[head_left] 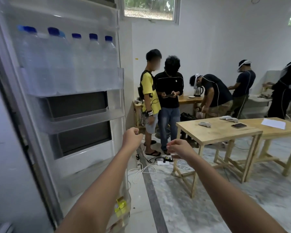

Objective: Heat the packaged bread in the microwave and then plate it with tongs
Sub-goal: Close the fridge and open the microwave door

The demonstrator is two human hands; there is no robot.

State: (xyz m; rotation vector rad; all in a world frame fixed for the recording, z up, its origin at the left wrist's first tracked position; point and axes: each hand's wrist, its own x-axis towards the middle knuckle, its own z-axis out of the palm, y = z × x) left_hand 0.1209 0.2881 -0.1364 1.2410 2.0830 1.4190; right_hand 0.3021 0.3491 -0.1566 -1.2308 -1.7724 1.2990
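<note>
No packaged bread, microwave or tongs are in view. Both my arms reach forward over the floor. My left hand [132, 137] is a closed fist just right of the open fridge door's edge [123, 101], and I see nothing in it. My right hand [178, 147] is lower and to the right, fingers curled toward the left. It is blurred, so I cannot make out whether it holds anything.
The fridge door's upper shelf holds several water bottles [65, 64], and a yellow packet [120, 206] sits in its bottom shelf. Two people [160, 98] stand ahead over power strips and cables [163, 161]. Wooden tables [217, 132] stand right, with more people working behind.
</note>
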